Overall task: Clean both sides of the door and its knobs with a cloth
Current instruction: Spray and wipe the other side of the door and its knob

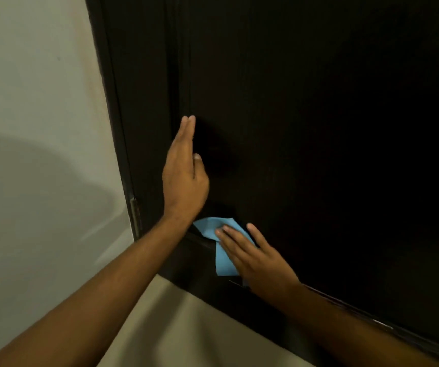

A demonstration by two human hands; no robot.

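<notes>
Both flat-fingered grips press the dark door [319,128] beside a pale wall [33,102], right hand [255,258] on blue cloth [223,260].

- no readable text, labels, brands, numbers or signs anywhere in view
- door [319,128], cloth [223,258] and wall [33,102] all unmarked
</notes>
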